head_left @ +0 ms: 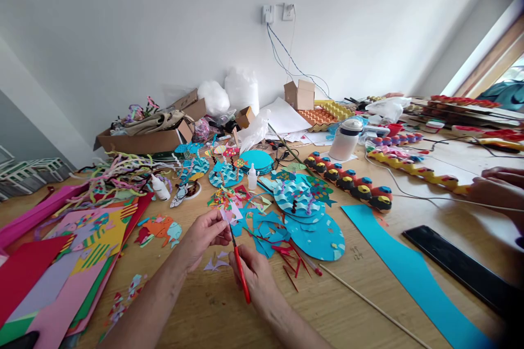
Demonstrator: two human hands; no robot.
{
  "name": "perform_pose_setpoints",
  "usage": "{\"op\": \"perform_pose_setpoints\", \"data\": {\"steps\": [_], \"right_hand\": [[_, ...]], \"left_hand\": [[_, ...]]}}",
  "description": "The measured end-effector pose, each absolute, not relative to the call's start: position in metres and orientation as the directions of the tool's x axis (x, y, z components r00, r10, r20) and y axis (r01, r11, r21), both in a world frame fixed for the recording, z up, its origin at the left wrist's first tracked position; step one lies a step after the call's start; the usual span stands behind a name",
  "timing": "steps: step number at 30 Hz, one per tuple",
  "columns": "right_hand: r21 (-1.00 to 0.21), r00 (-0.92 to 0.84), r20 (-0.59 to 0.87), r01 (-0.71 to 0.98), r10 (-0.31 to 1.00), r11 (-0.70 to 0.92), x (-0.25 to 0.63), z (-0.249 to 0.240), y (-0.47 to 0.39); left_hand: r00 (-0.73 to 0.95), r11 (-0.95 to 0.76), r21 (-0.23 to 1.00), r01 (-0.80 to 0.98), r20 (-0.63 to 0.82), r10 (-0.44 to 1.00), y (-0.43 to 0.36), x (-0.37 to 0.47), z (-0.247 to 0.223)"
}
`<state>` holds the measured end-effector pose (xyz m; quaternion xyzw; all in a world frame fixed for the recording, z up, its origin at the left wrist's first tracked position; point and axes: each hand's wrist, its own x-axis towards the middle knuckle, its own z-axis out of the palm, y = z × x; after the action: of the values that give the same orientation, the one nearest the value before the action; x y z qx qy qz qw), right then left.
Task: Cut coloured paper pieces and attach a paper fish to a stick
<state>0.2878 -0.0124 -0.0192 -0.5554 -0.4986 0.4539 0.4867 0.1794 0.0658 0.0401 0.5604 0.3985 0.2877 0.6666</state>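
My left hand (209, 235) pinches a small piece of light purple paper (231, 214) above the middle of the table. Red-handled scissors (241, 275) are in my right hand (252, 270), their blades pointing away from me and meeting the paper's lower edge. Below the paper, light purple scraps (216, 262) lie on the wood between my wrists. Blue paper scraps (268, 229) and thin red strips (292, 264) are just beyond and to the right of my right hand.
Coloured sheets (53, 283) lie left. A glue bottle (252, 177) stands behind my hands. Blue discs (321, 234), a wooden stick (368, 301) and a black phone (454, 262) are to the right. Another person's hand (497, 191) is at the right edge.
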Motion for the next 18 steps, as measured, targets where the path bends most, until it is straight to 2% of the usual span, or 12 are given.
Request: {"op": "perform_pose_setpoints", "data": {"steps": [18], "right_hand": [[-0.991,0.128,-0.026,0.128,0.991,-0.042,0.2892,-0.0209,-0.0123]], "left_hand": [[0.563,0.238,0.968,0.079,-0.240,0.790,0.0663,0.1844,0.0440]]}}
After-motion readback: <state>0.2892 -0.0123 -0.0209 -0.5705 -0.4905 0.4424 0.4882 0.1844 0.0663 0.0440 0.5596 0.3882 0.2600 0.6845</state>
